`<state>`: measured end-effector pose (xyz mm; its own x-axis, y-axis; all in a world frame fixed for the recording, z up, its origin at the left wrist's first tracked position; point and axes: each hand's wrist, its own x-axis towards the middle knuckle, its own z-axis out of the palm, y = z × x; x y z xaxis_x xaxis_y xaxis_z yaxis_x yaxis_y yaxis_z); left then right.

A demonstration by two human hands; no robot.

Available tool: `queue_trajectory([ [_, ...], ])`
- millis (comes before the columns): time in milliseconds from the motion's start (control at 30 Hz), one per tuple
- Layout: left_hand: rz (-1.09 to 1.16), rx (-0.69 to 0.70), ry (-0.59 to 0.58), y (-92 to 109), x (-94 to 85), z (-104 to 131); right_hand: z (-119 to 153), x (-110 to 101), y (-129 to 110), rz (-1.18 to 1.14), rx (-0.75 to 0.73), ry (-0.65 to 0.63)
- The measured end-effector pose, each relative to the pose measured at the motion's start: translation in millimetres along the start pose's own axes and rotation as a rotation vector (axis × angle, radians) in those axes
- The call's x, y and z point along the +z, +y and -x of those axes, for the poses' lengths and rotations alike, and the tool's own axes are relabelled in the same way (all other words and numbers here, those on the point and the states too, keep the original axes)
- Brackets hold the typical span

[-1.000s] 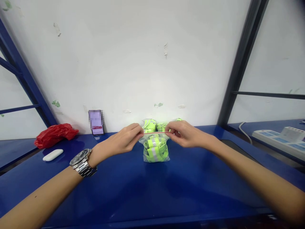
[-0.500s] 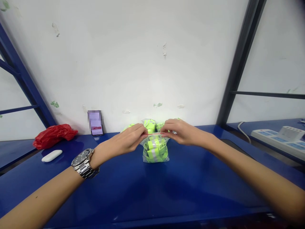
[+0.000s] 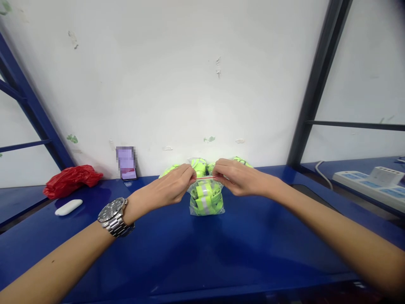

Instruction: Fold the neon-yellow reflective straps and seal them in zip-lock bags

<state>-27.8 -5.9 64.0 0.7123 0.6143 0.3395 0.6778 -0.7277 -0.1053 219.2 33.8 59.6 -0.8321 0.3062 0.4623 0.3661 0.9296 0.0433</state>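
A clear zip bag (image 3: 206, 198) stands on the blue table, filled with folded neon-yellow fabric that has silver reflective strips. A red line runs along its top edge. My left hand (image 3: 173, 182) pinches the left end of that edge between thumb and fingers. At the right end, my right hand (image 3: 236, 176) pinches the same edge. The strip between my hands is stretched straight. Behind them, partly hidden by my fingers, several similar bags of yellow fabric (image 3: 198, 164) rest against the wall.
To the left lie a red plastic bag (image 3: 73, 180) and a white oval case (image 3: 68, 207). A phone (image 3: 127, 164) leans on the wall. A dark flat object (image 3: 311, 197) lies behind my right forearm. A white power strip (image 3: 370, 185) is at far right, beyond a dark post (image 3: 316, 84).
My right hand has shifted slightly left along the bag's top edge, its fingers now more closed. The red line shows straighter. The bag stays in place.
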Motion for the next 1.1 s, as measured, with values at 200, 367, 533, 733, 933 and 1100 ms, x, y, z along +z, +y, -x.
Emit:
queue_trajectory([
  [200, 0.057, -0.002, 0.011, 1.9, -1.5, 0.0, -0.6, -0.4, -0.4, -0.01, 0.002, 0.01],
  [367, 0.16, -0.038, -0.007, 2.3, -4.3, 1.1, 0.4, -4.8, -2.6, -0.01, 0.003, -0.001],
  [533, 0.192, -0.014, -0.025, 5.5, -4.0, -2.1, -1.0, -4.8, -4.6, -0.031, 0.006, -0.016],
  [733, 0.117, 0.023, -0.037, 9.0, -2.1, -7.0, -5.0, -1.8, -3.7, -0.053, -0.033, -0.07],
  [933, 0.109, 0.016, -0.011, 8.6, 1.7, -6.4, -5.4, 1.6, -2.1, -0.103, -0.013, -0.074],
  [1100, 0.084, 0.072, 0.04, 10.5, 2.0, -8.6, -6.9, 1.3, -7.6, -0.073, -0.039, -0.027],
])
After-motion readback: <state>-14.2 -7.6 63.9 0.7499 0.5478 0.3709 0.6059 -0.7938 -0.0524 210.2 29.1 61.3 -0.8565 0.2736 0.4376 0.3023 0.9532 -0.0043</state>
